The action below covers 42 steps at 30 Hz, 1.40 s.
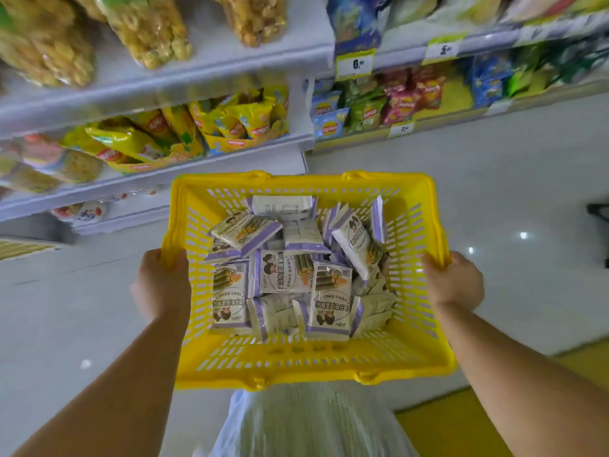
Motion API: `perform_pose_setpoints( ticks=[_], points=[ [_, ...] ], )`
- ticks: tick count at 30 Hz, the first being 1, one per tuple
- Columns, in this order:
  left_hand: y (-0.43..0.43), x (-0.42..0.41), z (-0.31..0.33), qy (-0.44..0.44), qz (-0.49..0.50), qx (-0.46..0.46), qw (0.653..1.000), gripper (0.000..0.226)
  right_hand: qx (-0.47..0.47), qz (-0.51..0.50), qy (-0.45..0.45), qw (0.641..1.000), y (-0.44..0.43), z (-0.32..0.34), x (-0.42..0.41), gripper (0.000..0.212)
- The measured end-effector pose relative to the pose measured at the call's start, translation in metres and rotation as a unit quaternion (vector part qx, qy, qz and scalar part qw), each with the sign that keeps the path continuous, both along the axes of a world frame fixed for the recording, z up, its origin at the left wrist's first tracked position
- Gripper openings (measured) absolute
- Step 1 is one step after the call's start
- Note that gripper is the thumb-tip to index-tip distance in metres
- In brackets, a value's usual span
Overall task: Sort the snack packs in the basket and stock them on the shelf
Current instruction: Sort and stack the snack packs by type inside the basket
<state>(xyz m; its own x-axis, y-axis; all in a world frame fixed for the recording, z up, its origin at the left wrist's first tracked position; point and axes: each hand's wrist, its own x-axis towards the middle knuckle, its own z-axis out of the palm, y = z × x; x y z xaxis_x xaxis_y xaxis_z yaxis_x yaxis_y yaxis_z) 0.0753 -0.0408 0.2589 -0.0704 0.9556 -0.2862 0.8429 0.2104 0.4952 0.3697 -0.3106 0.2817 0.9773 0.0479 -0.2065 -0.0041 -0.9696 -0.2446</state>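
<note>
Snack packs (290, 275) sit in a loose pile inside the yellow basket (296, 361), centre of the frame. All look like the same white-and-purple wrapper, some face up with the cartoon print showing, some flipped to the plain back, a few on edge along the right side. None is on the shelf (164, 84).

Basket is held up off the floor, roughly level, with slotted walls and both handles folded down on the long rims.

Left hand (163, 285) grasps the basket's left rim at centre left, fingers wrapped over the edge and back of the hand facing the camera. Right hand (453, 282) grasps the right rim the same way at centre right. Both forearms come in from the bottom corners.

Shelf runs across the upper left in white tiers. Clear bags of puffed snacks (148, 28) are on the top tier, yellow chip bags (230, 120) on the tier below, and more packs lower down are blurred. A second shelving unit (494, 41) at upper right holds mixed chip bags (395, 100) in blue, green and pink, with price tags (354, 64) on the edges; the figures are not readable for certain.

Pale glossy floor (494, 192) fills the right side, with a yellow strip at lower right. Whitish translucent material (313, 423) is below the basket at bottom centre; cannot tell what it is.
</note>
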Motion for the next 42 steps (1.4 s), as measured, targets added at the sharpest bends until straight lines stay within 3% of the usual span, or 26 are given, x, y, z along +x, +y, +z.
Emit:
perform_pose_setpoints(
  ticks=[6,13,16,21,32,38,42],
  points=[
    [-0.010,0.059,0.111,-0.022,-0.108,0.011,0.994,0.033,0.019,-0.094,-0.038,0.995,-0.059,0.116,0.009,0.035],
    [-0.043,0.156,0.179,-0.068,-0.242,0.059,0.966,0.035,0.054,-0.199,-0.089,0.975,-0.145,0.167,0.015,0.036],
    [-0.062,0.210,0.189,-0.073,-0.291,0.065,0.952,0.038,0.071,-0.240,-0.078,0.965,-0.182,0.175,0.027,0.035],
    [-0.110,0.301,0.195,-0.101,-0.346,0.062,0.931,0.024,0.099,-0.296,-0.063,0.948,-0.246,0.181,0.068,0.038],
    [-0.211,0.490,0.223,-0.095,-0.449,0.066,0.886,0.031,0.094,-0.399,-0.081,0.908,-0.361,0.184,0.183,0.043],
    [-0.246,0.609,0.218,-0.083,-0.502,0.058,0.859,0.045,0.093,-0.449,-0.082,0.885,-0.396,0.182,0.250,0.040],
    [-0.274,0.692,0.221,-0.089,-0.527,0.056,0.843,0.040,0.082,-0.475,-0.080,0.872,-0.416,0.187,0.301,0.042]
  ],
)
